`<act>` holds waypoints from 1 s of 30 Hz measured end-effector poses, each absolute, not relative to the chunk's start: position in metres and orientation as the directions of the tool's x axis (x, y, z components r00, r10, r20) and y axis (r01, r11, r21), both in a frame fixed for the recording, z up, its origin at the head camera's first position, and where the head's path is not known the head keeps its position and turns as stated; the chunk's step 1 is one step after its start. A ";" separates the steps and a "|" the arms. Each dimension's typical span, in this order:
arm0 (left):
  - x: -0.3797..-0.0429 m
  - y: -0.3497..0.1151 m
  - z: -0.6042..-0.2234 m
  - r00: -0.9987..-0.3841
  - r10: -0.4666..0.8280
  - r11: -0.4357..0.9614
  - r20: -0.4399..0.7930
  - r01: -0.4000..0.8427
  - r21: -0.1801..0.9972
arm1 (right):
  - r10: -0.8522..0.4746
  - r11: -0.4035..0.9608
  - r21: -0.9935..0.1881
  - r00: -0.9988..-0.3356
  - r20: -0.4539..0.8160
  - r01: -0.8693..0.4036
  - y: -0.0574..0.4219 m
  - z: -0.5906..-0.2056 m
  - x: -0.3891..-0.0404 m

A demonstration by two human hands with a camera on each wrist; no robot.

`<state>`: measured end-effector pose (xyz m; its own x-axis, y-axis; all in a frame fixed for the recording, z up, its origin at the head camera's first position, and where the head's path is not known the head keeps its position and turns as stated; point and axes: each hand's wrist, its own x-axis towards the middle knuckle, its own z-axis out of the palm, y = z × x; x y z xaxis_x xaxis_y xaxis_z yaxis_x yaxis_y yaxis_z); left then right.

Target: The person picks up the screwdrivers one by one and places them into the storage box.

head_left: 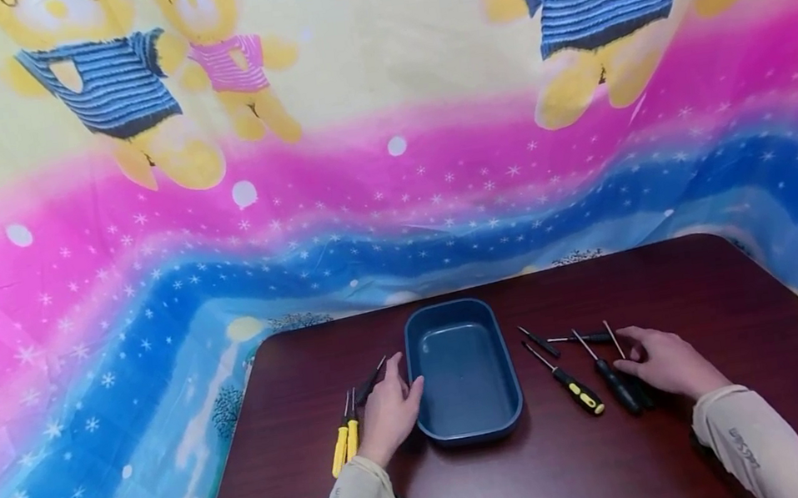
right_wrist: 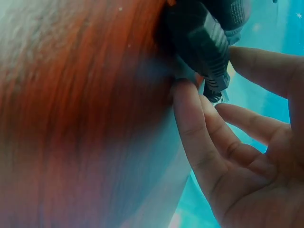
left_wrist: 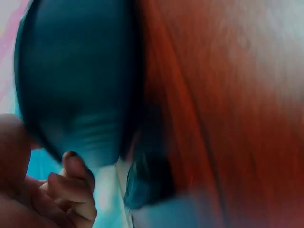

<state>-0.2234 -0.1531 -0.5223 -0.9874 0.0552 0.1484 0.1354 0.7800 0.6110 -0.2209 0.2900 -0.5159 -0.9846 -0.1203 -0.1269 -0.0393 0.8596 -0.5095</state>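
Note:
A dark blue rectangular bin (head_left: 469, 426) stands on the table. My left hand (head_left: 390, 408) is at its left side, thumb close to the rim; I cannot tell whether it touches. Beyond that hand's fingers lies a black screwdriver (head_left: 371, 380), partly hidden. The left wrist view shows the bin (left_wrist: 80, 71) blurred, above the hand (left_wrist: 57, 194). My right hand (head_left: 664, 361) is beside the black screwdrivers on the right, fingers spread apart and slightly bent. In the right wrist view a ridged black handle (right_wrist: 204, 45) lies between thumb and fingers, with no grip visible.
Two yellow-handled screwdrivers (head_left: 344, 441) lie left of the left hand. Between bin and right hand are a black-and-yellow screwdriver (head_left: 577, 390), a black-handled screwdriver (head_left: 617, 387) and smaller dark ones (head_left: 543, 343). A bear-printed cloth (head_left: 390, 183) hangs behind the brown table (head_left: 521, 485).

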 end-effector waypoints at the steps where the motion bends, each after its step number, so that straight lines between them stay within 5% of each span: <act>1: -0.223 -0.151 -0.522 -0.987 0.058 0.776 0.151 0.140 0.615 | -0.117 0.859 -0.510 -0.985 -0.128 -0.036 0.290 -0.516 -0.221; 30: -0.223 -0.141 -0.519 -0.995 0.055 0.765 0.083 0.095 0.637 | -0.111 0.855 -0.516 -0.990 -0.081 -0.054 0.285 -0.514 -0.217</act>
